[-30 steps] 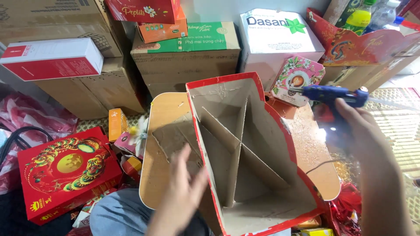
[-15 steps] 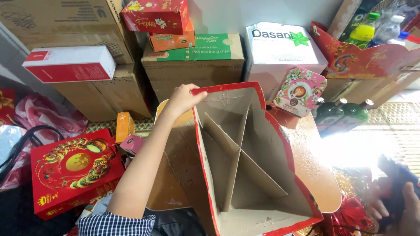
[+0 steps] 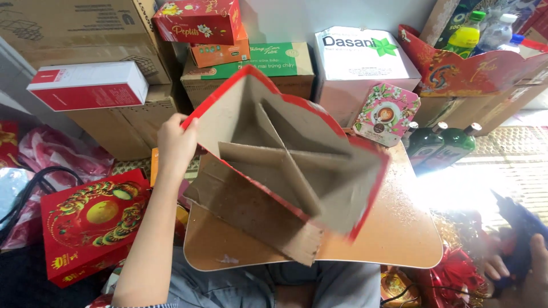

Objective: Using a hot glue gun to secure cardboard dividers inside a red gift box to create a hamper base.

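Left hand (image 3: 176, 142) pinching left edge of one red-rimmed cardboard tray with crossed dividers (image 3: 285, 159), tilted above small tan wooden surface (image 3: 394, 228). Right hand (image 3: 522, 268) low right, closed around dark blue tool (image 3: 522, 228). Two green bottles (image 3: 442, 142) behind.

Your left hand (image 3: 176, 142) has tipped the cardboard tray (image 3: 288, 159) up and turned it; your right hand (image 3: 522, 259) dropped low with the glue gun (image 3: 516, 228).

A cluttered gift-packing storeroom: stacked cardboard cartons (image 3: 120, 122), red gift boxes (image 3: 91, 228), bottles (image 3: 448, 145).
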